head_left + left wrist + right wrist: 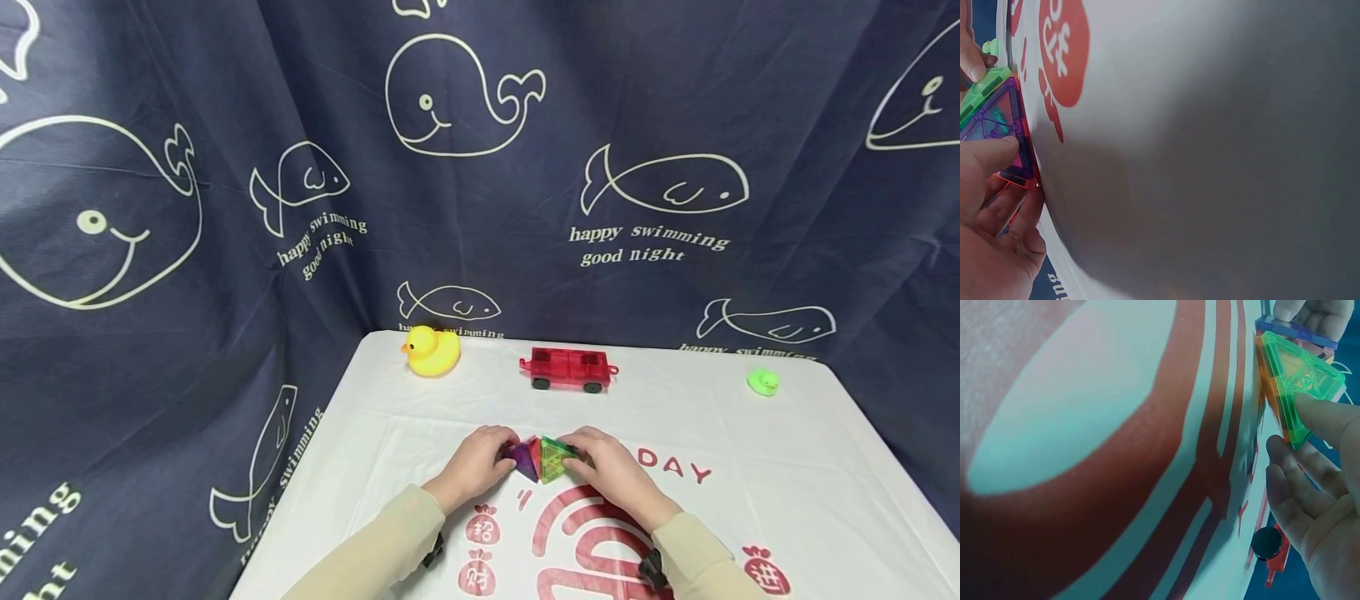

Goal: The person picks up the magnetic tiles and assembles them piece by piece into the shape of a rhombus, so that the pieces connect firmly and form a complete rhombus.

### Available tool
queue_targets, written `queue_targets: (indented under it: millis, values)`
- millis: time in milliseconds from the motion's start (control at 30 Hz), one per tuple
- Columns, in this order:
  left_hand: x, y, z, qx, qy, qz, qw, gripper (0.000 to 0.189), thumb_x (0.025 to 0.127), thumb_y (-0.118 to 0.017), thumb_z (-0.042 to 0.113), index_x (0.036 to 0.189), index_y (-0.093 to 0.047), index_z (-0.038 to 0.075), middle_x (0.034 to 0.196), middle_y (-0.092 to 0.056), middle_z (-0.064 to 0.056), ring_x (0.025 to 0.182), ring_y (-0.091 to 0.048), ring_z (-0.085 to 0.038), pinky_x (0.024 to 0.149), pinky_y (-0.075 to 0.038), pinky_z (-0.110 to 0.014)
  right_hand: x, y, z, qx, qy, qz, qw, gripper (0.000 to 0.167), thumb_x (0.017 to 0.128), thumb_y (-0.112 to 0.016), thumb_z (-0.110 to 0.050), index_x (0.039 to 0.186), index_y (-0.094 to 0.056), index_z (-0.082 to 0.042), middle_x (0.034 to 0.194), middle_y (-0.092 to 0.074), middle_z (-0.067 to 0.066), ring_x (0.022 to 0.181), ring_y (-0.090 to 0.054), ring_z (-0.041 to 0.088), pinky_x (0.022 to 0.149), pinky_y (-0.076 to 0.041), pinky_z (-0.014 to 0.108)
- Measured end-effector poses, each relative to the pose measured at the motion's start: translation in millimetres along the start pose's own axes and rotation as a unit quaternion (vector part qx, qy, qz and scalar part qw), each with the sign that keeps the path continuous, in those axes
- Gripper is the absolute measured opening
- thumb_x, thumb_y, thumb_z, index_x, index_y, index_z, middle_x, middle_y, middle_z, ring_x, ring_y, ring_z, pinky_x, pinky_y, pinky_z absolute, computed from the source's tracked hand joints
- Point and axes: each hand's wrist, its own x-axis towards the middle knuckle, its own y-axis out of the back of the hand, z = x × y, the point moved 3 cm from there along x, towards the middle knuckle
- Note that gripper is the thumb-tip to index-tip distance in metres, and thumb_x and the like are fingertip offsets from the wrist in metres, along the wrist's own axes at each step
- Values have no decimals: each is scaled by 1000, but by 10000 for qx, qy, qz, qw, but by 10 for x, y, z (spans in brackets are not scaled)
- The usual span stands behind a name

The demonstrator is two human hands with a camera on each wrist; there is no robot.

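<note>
Several see-through triangular magnetic tiles lean together into a small pointed shape on the white tablecloth. My left hand (480,458) pinches the purple triangular magnetic tile (524,457) on the left side; in the left wrist view its thumb lies on the purple face (1011,125), other fingers behind. With thumb in front, my right hand (606,463) pinches the green triangular magnetic tile (553,461), also clear in the right wrist view (1282,362). Between these two shows a red tile (536,448). Orange-red edges line the base in both wrist views. The tiles' back is partly hidden by fingers.
Behind the hands stands a red wheeled toy car base (567,367). A yellow rubber duck (435,353) sits at the back left, a small green duck (763,382) at the back right. A dark blue curtain (525,242) hangs beyond the table's (675,392) far edge.
</note>
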Motion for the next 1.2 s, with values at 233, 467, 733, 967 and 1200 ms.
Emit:
queue_targets:
  millis: [233,467,733,967,1200]
  values:
    - [2,-11,-5,-25,-15,6,10000,22,93,-79,17,114,-72,16,103,-69,7,98,-62,-10,91,-50,-31,-7,15,-38,-69,282,71,9996,33,93,-80,-16,125,-75,-11,109,-66,-7,88,-59,6,79,-54,33]
    - [8,-16,5,-9,-32,0,10000,22,94,-79,17,114,-72,16,103,-69,7,99,-62,-10,91,-50,-31,-8,41,-87,-157,548,134,9983,33,92,-81,-15,124,-76,-10,112,-66,-4,85,-56,4,76,-53,29]
    - [18,-15,10,-31,6,-14,10000,22,94,-78,17,115,-72,15,103,-70,7,99,-62,-10,92,-50,-31,4,58,-149,-246,604,138,9978,33,91,-82,-16,123,-76,-11,111,-65,-3,89,-59,7,80,-54,33]
    - [20,3,17,-26,-4,-32,10000,22,94,-78,17,114,-72,15,101,-69,7,97,-61,-10,90,-50,-31,6,47,-150,-199,576,168,9980,33,91,-82,-16,123,-76,-10,111,-65,-4,86,-56,6,78,-53,31]
    - [15,23,32,68,-69,-61,9999,25,92,-79,18,116,-72,14,102,-69,5,96,-61,-10,89,-50,-31,-4,44,-160,-157,489,221,9984,33,92,-82,-18,124,-75,-13,112,-64,-7,91,-59,7,81,-53,34]
